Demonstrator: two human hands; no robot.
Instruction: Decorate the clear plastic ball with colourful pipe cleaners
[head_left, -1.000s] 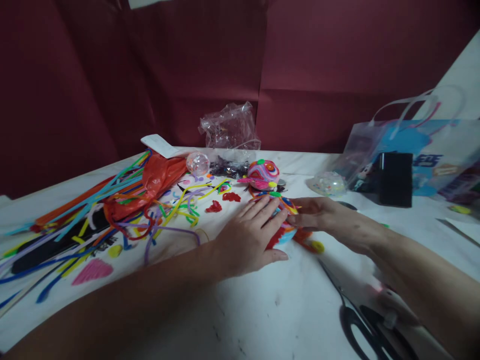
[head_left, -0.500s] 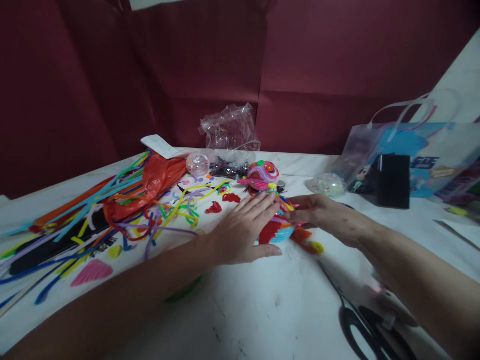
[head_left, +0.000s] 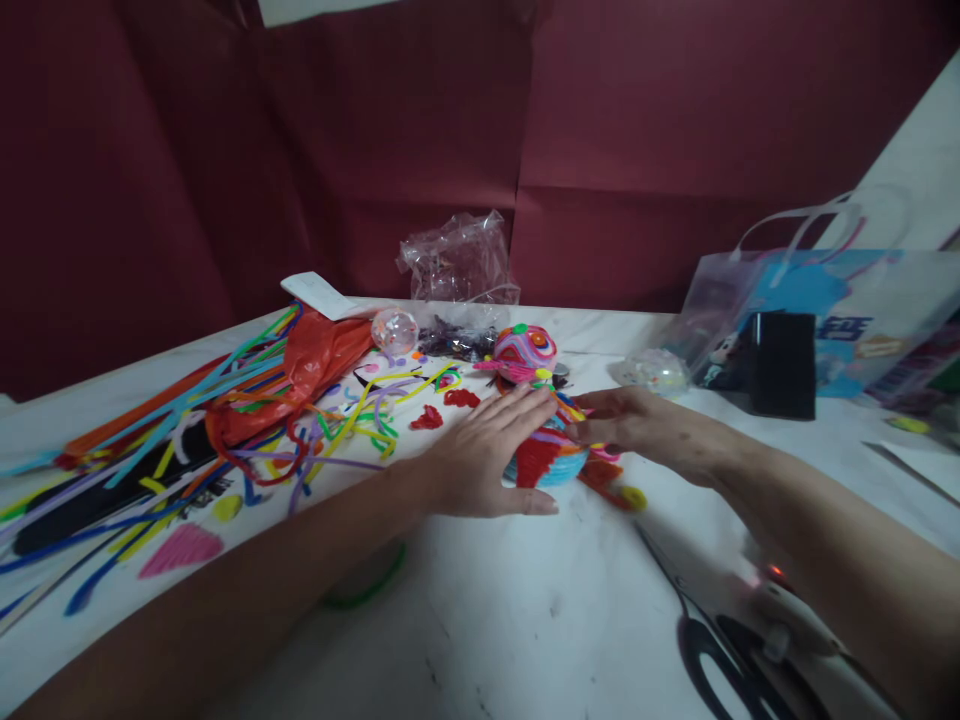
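Observation:
A colourful figure with a striped pink round head (head_left: 526,350) and a red and light blue lower body (head_left: 553,460) stands on the white table (head_left: 517,610). My left hand (head_left: 487,440) lies against its left side, palm toward it, with the fingers stretched out and the thumb apart. At its right side my right hand (head_left: 637,428) touches the body, fingers bent round it. Those fingertips are partly hidden behind the body. A yellow-tipped orange piece (head_left: 630,497) sits at the figure's lower right.
Pipe cleaners (head_left: 187,400) and a red plastic bag (head_left: 322,355) cover the left. Black-handled scissors (head_left: 712,640) and a glue gun (head_left: 787,610) lie at the right front. Behind are a clear ball (head_left: 394,331), a black box (head_left: 782,365) and a clear bag (head_left: 847,310).
The figure has turned or tilted slightly between my hands, and more of its light blue lower part shows. My left hand has shifted a little.

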